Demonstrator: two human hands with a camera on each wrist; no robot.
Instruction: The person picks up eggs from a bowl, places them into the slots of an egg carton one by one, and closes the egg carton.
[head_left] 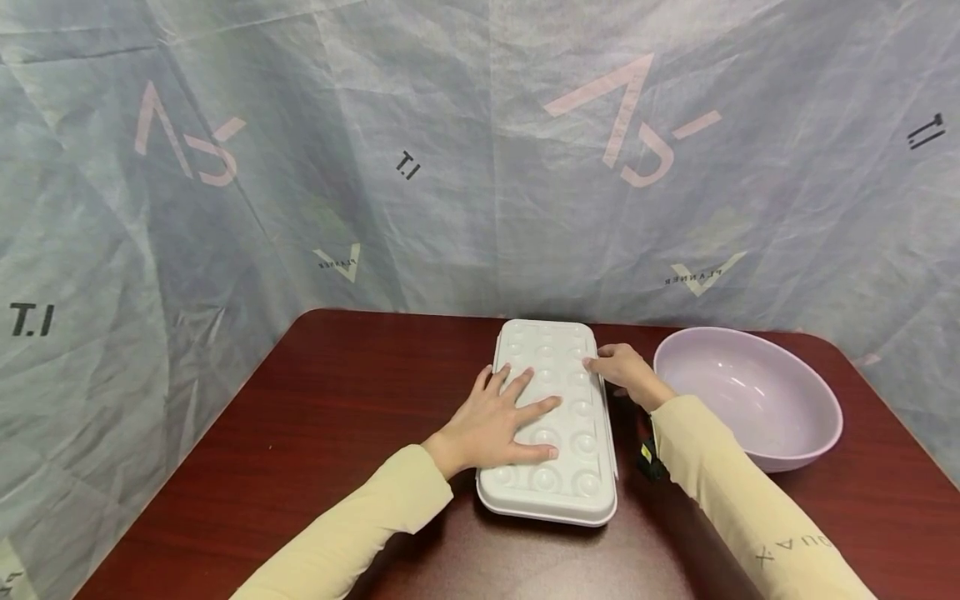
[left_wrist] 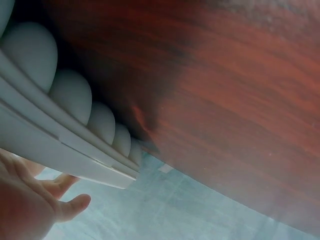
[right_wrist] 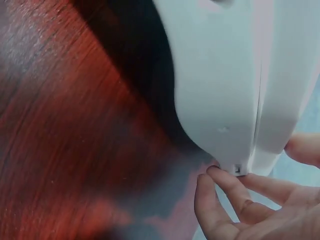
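While lying lengthwise away from the body, egg tray (head_left: 551, 417) sits on table (head_left: 315, 433) just left of bowl (head_left: 750, 400). Left hand (head_left: 498, 421) pressed flat on lid, fingers spread — right hand (head_left: 622, 371) pinching right long edge w/ fingertips, nearer far end.

even soft light, wide-angle bowing at edges, both wrist views blurred close-up.

Egg tray (head_left: 555, 467): white plastic, smooth, satin sheen, moulded domes. Bowl (head_left: 757, 400): lilac plastic, glossy, light glints inside. Table (head_left: 315, 433): dark red wood-grain top, polished, faintly reflective. Backdrop (head_left: 465, 150): grey non-woven cloth, matt, creased. Sleeves (head_left: 352, 533): cream knit fabric, matt.
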